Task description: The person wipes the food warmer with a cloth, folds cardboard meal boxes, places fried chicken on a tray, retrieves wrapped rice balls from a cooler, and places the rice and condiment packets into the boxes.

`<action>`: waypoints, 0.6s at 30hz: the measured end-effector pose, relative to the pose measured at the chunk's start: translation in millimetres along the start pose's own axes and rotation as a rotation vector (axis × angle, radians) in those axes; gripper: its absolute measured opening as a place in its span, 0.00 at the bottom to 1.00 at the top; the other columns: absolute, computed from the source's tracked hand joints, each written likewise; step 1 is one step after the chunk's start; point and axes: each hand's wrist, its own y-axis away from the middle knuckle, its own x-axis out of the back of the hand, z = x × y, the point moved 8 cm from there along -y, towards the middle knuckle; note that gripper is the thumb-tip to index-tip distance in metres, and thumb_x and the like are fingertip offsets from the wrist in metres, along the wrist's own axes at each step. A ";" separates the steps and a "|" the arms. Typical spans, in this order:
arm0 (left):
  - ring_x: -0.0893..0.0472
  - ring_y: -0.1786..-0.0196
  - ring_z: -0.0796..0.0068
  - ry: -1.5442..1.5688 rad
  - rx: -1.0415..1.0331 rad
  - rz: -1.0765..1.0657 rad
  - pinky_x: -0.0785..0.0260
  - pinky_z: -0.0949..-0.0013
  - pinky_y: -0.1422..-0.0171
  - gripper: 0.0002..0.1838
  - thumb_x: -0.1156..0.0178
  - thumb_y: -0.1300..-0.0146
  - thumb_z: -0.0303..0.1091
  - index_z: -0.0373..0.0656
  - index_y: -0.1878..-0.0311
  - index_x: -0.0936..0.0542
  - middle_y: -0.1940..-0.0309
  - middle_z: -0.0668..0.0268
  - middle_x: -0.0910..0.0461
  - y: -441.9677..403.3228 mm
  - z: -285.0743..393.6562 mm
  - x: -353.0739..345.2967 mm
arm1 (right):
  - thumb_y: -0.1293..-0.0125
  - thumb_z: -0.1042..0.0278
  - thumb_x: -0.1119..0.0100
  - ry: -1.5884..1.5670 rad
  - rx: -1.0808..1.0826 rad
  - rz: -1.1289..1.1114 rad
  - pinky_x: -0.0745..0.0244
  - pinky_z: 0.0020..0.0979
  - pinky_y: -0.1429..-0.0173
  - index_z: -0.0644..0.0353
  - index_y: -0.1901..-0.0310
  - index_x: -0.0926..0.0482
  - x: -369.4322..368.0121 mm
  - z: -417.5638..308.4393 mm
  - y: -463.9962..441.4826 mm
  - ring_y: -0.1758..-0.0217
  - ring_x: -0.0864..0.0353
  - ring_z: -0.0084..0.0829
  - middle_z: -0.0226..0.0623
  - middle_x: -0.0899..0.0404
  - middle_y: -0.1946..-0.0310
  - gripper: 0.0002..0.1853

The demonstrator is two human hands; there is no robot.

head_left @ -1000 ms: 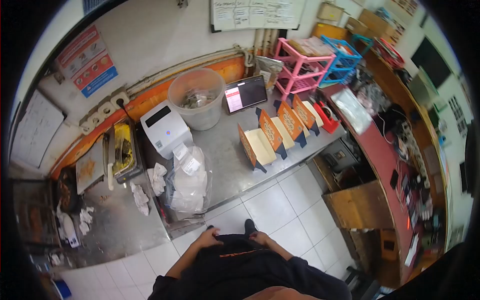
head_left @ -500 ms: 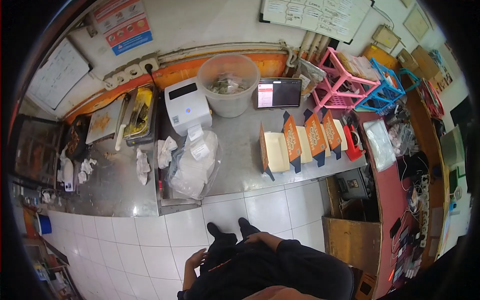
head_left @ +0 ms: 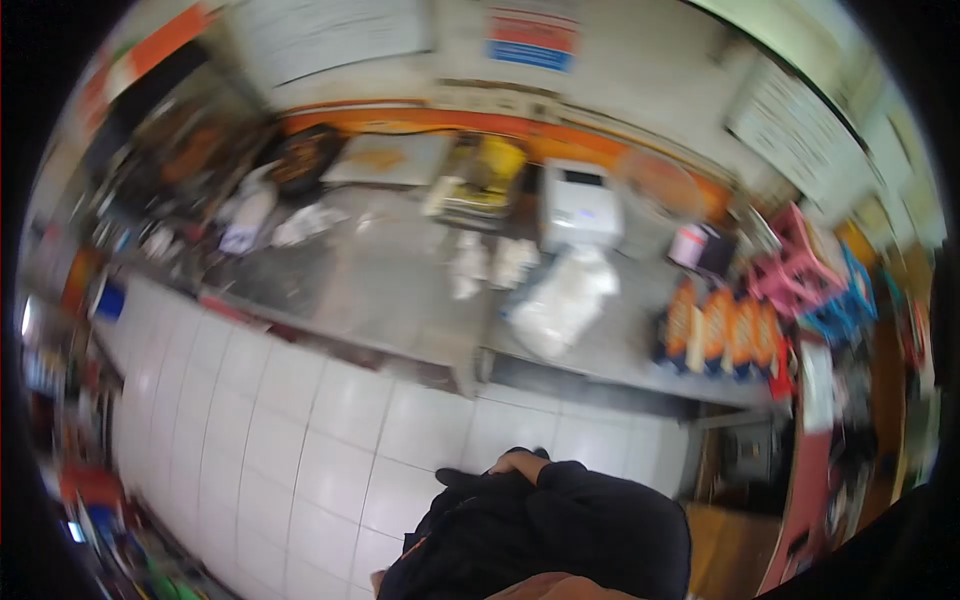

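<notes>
My right hand (head_left: 513,461) is low in front of my dark clothing, near my thigh and above my shoe (head_left: 458,478). Motion blur hides its fingers, and I see no object in it. Only a sliver of my left hand (head_left: 377,579) shows beside my clothing at the bottom edge, its fingers out of sight. Both hands are well away from the steel table (head_left: 390,290). On that table stand a white label printer (head_left: 581,215), a plastic bag with white contents (head_left: 562,310) and a row of orange and black food boxes (head_left: 712,325).
A tray of yellow food (head_left: 490,170) and a cutting board (head_left: 385,158) lie at the back. Crumpled tissues (head_left: 468,265) are on the table. A clear tub (head_left: 658,190), a tablet (head_left: 703,250) and pink racks (head_left: 800,265) stand right. White tile floor (head_left: 330,440) extends left.
My view has swung left, so the table's things appear further right and blurred. My left hand has dropped mostly out of view. My right hand stays near my thigh.
</notes>
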 end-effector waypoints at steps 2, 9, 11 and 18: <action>0.23 0.58 0.54 -0.045 -0.019 0.139 0.35 0.57 0.48 0.28 0.58 0.40 0.57 0.40 0.64 0.20 0.65 0.54 0.21 -21.2 -23.1 17.6 | 0.49 0.43 0.47 0.174 -0.094 -0.062 0.36 0.36 0.43 0.60 0.52 0.24 12.5 -46.4 -59.6 0.44 0.30 0.42 0.48 0.28 0.50 0.30; 0.22 0.61 0.51 0.569 0.234 0.471 0.31 0.57 0.54 0.22 0.44 0.48 0.53 0.40 0.65 0.20 0.70 0.51 0.20 -105.9 -14.2 164.7 | 0.48 0.46 0.45 0.136 -0.130 0.107 0.31 0.35 0.49 0.61 0.53 0.24 27.2 -191.2 -190.2 0.51 0.24 0.42 0.49 0.23 0.56 0.27; 0.22 0.62 0.52 0.568 0.207 0.484 0.30 0.57 0.55 0.21 0.44 0.48 0.52 0.42 0.63 0.20 0.69 0.52 0.20 -141.5 -12.3 220.1 | 0.46 0.48 0.46 0.197 -0.085 0.079 0.31 0.37 0.52 0.61 0.57 0.22 33.0 -219.1 -226.9 0.54 0.23 0.43 0.48 0.22 0.59 0.24; 0.23 0.56 0.56 0.753 0.201 0.444 0.31 0.60 0.53 0.19 0.43 0.48 0.48 0.47 0.59 0.22 0.63 0.56 0.21 -334.5 -143.0 349.6 | 0.46 0.50 0.50 0.778 -0.267 -0.222 0.32 0.40 0.49 0.62 0.59 0.22 83.9 -285.7 -383.6 0.52 0.25 0.46 0.48 0.24 0.56 0.23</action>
